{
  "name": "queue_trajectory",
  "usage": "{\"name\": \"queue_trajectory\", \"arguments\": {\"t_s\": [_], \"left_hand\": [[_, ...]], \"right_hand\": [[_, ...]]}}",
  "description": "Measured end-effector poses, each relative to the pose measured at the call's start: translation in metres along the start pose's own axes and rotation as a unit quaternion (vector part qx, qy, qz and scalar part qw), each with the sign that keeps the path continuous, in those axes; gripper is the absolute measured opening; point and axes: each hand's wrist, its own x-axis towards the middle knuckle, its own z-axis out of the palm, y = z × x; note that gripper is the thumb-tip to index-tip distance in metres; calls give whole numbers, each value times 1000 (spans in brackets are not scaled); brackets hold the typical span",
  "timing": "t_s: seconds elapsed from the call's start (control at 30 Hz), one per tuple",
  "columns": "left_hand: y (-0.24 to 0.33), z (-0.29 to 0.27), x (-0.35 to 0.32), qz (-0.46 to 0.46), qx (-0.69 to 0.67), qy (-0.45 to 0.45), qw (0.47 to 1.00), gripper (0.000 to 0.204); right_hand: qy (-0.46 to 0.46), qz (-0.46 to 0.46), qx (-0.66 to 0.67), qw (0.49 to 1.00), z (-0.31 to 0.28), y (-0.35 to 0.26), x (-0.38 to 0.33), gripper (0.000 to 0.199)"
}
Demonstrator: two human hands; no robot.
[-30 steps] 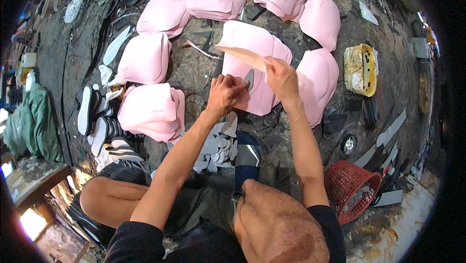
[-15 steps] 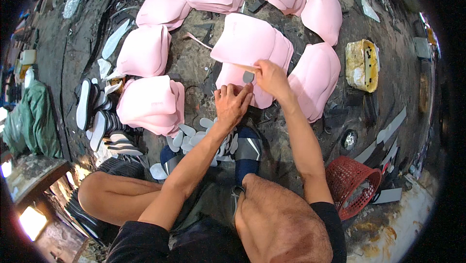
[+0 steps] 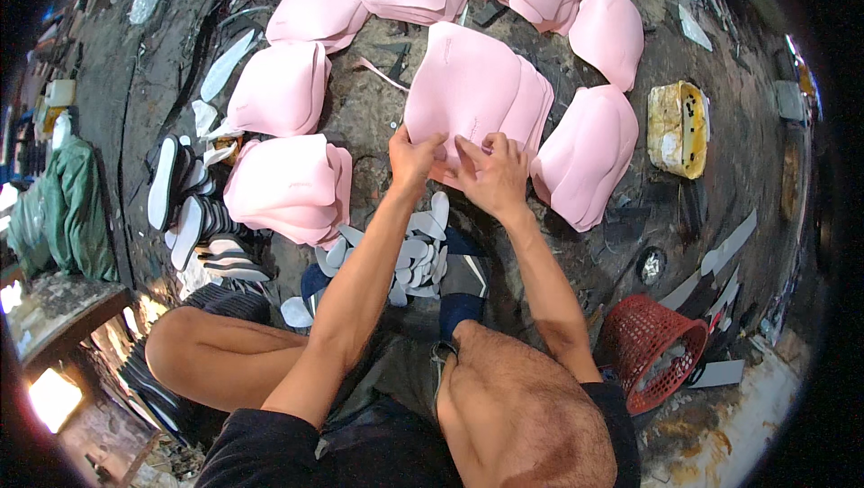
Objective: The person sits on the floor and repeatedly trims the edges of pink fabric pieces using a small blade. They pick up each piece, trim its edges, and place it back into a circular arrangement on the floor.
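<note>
Atop a stack in front of me lies a curved pink sheet [image 3: 463,83]. At its near left corner my left hand [image 3: 417,160] is closed, thumb on top and the other fingers partly hidden beneath. My right hand [image 3: 497,177] rests on the near edge with bent, parted fingers pressing the surface. More pink sheets [image 3: 531,114] show under the right side of the top one. Between my feet lies a loose heap of small grey rounded pieces [image 3: 418,258]. The grey piece seen earlier is out of sight.
Other piles of pink sheets ring the stack, including a left pile [image 3: 286,184] and a right pile [image 3: 589,155]. To the right are a yellow tub [image 3: 677,132] and a red perforated basket [image 3: 643,335]. Dark-edged soles [image 3: 184,231] lie left, near a green cloth [image 3: 76,209].
The pink sheet's near edge, raised by my right hand before, now lies down over the grey piece's spot. My left hand moved from that piece to the sheet's left corner.
</note>
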Motion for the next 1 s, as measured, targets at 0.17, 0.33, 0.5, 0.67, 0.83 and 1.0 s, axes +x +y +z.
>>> {"name": "queue_trajectory", "arguments": {"t_s": [0.17,0.33,0.5,0.67,0.83,1.0], "left_hand": [[37,4,-61,-134,-174,-50,974,33],[14,-9,-86,-189,-219,-31,957,37],[17,-36,-92,-222,-161,-81,958,60],[-5,-40,-91,-146,-14,-105,984,64],[32,-32,-101,-92,-89,-144,981,65],[92,-21,-114,-97,-203,-216,950,73]], "right_hand": [[88,370,604,700,-3,27,-6,35],[-17,393,771,501,-12,21,-18,44],[-73,411,543,728,-54,24,-31,63],[21,350,495,795,-36,37,-50,72],[91,294,566,765,-80,17,-43,77],[117,282,568,765,-126,0,-23,79]]}}
